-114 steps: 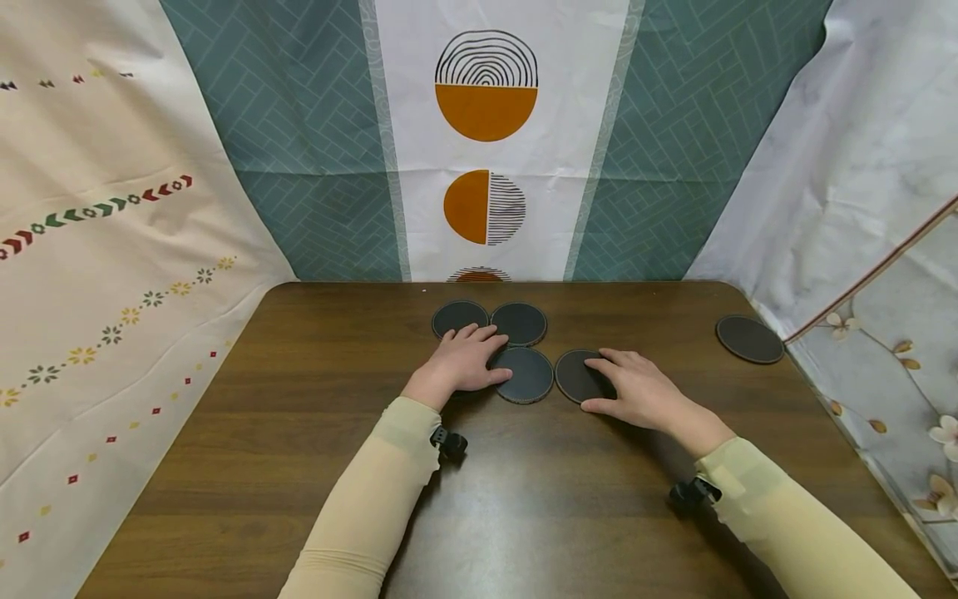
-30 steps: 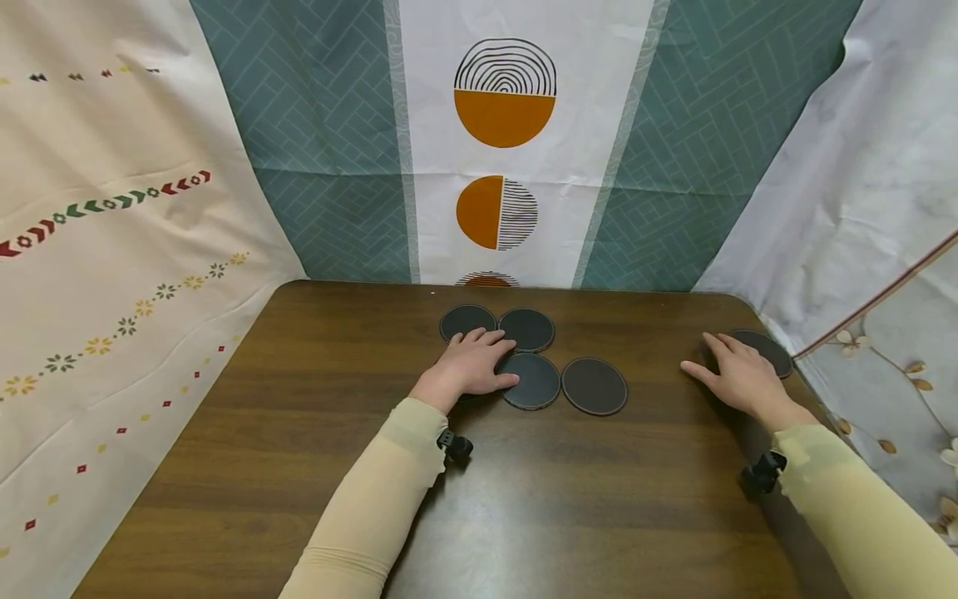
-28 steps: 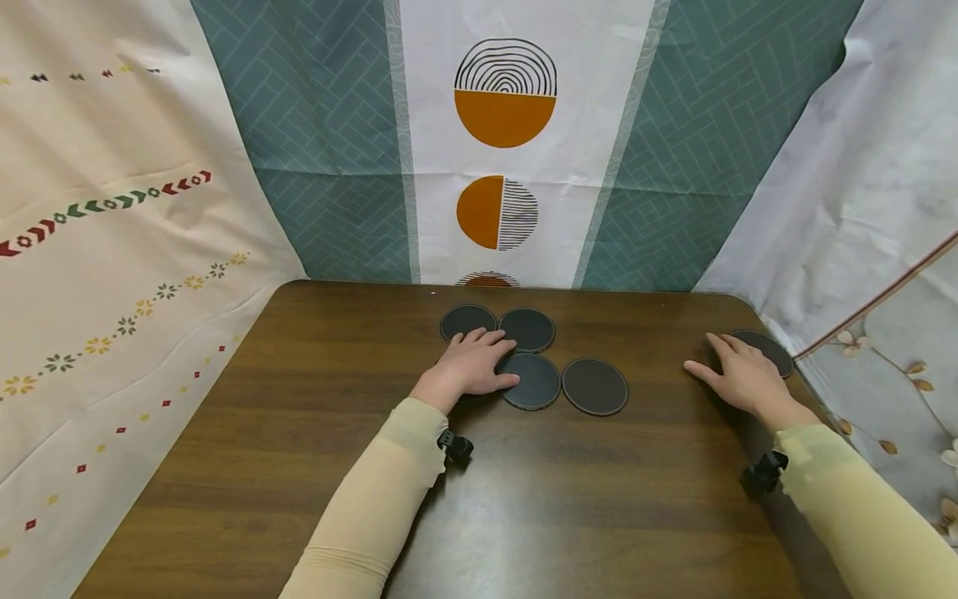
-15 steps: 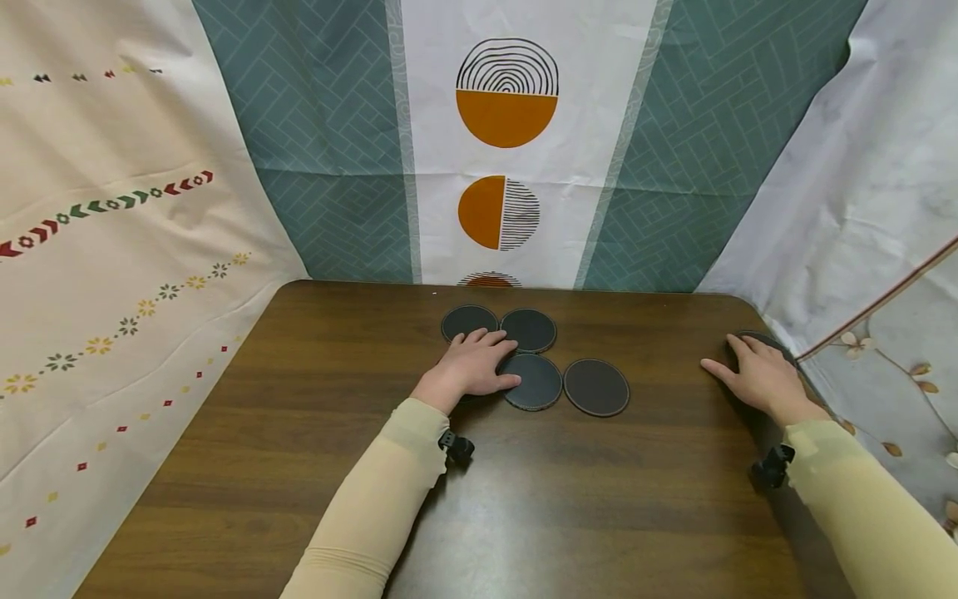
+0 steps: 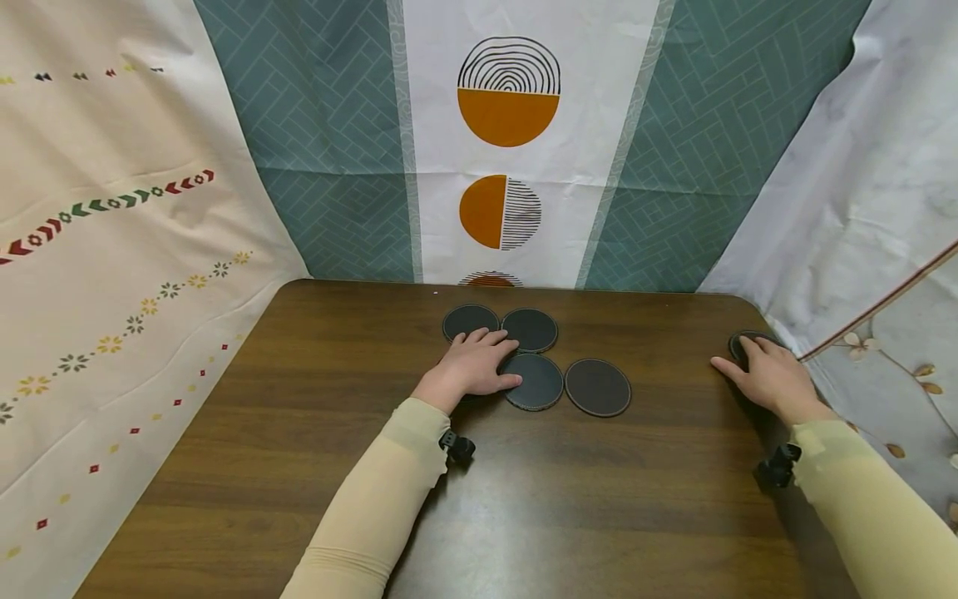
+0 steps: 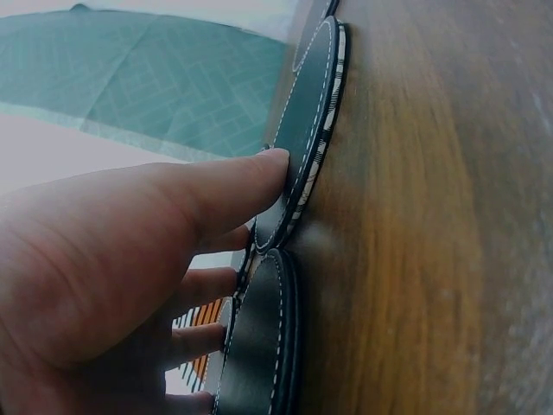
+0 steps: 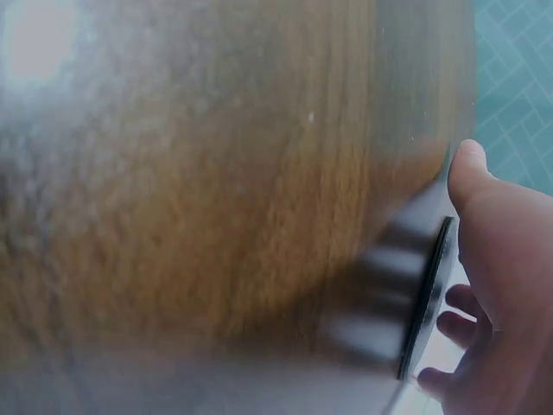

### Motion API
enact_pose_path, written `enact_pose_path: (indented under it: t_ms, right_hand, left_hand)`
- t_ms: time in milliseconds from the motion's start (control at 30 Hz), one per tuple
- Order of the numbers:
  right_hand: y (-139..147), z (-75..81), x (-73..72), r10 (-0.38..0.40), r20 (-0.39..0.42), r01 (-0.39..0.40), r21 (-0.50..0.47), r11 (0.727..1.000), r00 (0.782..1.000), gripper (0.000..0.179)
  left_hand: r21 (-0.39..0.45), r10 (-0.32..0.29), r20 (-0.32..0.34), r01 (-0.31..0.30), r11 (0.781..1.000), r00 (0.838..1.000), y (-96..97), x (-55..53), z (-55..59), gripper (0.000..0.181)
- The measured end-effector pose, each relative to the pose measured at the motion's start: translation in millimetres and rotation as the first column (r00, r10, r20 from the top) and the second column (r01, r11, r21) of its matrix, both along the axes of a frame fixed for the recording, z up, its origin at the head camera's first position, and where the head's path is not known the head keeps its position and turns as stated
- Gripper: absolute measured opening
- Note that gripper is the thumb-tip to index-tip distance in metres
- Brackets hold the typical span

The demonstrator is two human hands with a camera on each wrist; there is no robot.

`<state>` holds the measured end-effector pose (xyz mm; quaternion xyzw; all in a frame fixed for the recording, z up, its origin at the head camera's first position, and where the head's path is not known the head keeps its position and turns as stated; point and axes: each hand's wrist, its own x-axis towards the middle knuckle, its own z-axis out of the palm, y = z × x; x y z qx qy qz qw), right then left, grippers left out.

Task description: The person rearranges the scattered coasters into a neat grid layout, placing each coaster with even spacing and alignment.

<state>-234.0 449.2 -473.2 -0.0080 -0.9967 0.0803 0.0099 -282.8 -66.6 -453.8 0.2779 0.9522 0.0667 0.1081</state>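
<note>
My left hand point(image 5: 470, 368) lies spread over the group of round black coasters, its fingers extended. In the left wrist view the thumb touches the face of one stitched coaster point(image 6: 302, 112); another coaster point(image 6: 251, 337) lies under the fingers and is mostly hidden from the head view. Beside the thumb is a dark coaster point(image 5: 537, 383), with one more coaster point(image 5: 598, 388) to its right. At the table's right edge my right hand point(image 5: 774, 378) reaches over a separate coaster point(image 5: 739, 348), which it partly covers. Its fingers are relaxed, and the thumb points away from that coaster.
Two coasters, a left one point(image 5: 469, 319) and a right one point(image 5: 530, 329), lie behind the left hand. The brown wooden table point(image 5: 599, 499) is bordered by a patterned cloth point(image 5: 337, 166) at the back and hanging fabric on both sides.
My right hand has left the coaster in the row and moved right, over the separate coaster at the table's edge. My left hand has stayed on the group.
</note>
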Motion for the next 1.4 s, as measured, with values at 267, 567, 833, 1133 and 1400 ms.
enact_pose_path:
  t_ms: [267, 567, 833, 1133, 1400]
  right_hand:
    - [4, 4.6, 8.1, -0.029, 0.006, 0.029, 0.008, 1.0, 1.0, 0.1]
    - [5, 10.6, 14.8, -0.065, 0.055, 0.065, -0.002, 0.998, 0.996, 0.104]
    - [9, 9.7, 16.2, -0.096, 0.048, 0.095, 0.013, 0.995, 0.994, 0.105]
    - [12, 7.0, 16.0, -0.142, 0.064, 0.142, 0.004, 0.99, 0.988, 0.108]
    - [12, 7.5, 13.7, -0.118, 0.06, 0.117, 0.03, 0.993, 0.991, 0.106]
  left_hand:
    - [-0.011, 0.006, -0.004, -0.006, 1.0, 1.0, 0.1, -0.2, -1.6, 0.076]
    - [-0.009, 0.007, -0.006, -0.007, 1.0, 1.0, 0.3, 0.7, -0.9, 0.076]
    - [0.001, 0.003, -0.005, -0.003, 1.0, 1.0, -0.6, 1.5, -0.4, 0.075]
    - [0.001, 0.006, -0.013, -0.006, 1.0, 1.0, 0.0, 0.6, -1.1, 0.075]
    - [-0.004, 0.003, -0.019, -0.003, 1.0, 1.0, 0.0, -0.5, -2.1, 0.076]
